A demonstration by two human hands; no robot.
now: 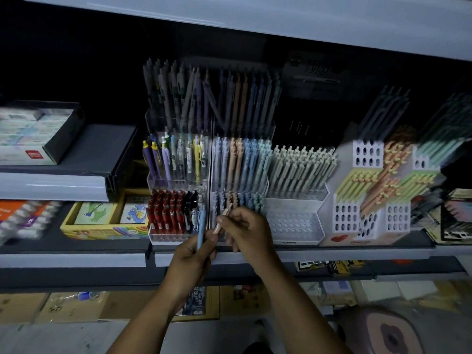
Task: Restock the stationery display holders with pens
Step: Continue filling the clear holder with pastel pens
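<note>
Left grip (191, 254) curled round the lower part of a pale blue pen (201, 229), pen upright. Right grip (245, 231), just right of the left one and near touching it, pinches a peach pen (222, 222) between thumb and fingers; the pen tilts up and away, and its far end meets the lowest row of the pastel pen holder (240, 175). Cannot tell whether it sits in a slot. That holder is clear and tiered, directly behind the right grip, and carries rows of lilac, peach, blue and green pens. Behind the left grip is a second clear tiered holder (176, 182): red pens (166, 213) and a few black ones in the front tier, mixed printed pens in the tier above, and a top tier too dark to read. Right of the right grip is a white perforated holder (293, 226) with pale green pens (301, 167) in its rear tier. Further right is a house-shaped card holder (370, 221) with oval holes, filled with peach and green pens. All holders stand on a grey shelf (332, 254). Left of the grips, on a lower ledge, is a yellow box (102, 227); beyond it and higher is a box of small packets (30, 134). An upper shelf (255, 21) runs overhead. Below the arms, cardboard boxes (63, 305) lie on the floor. Lighting dim.
</note>
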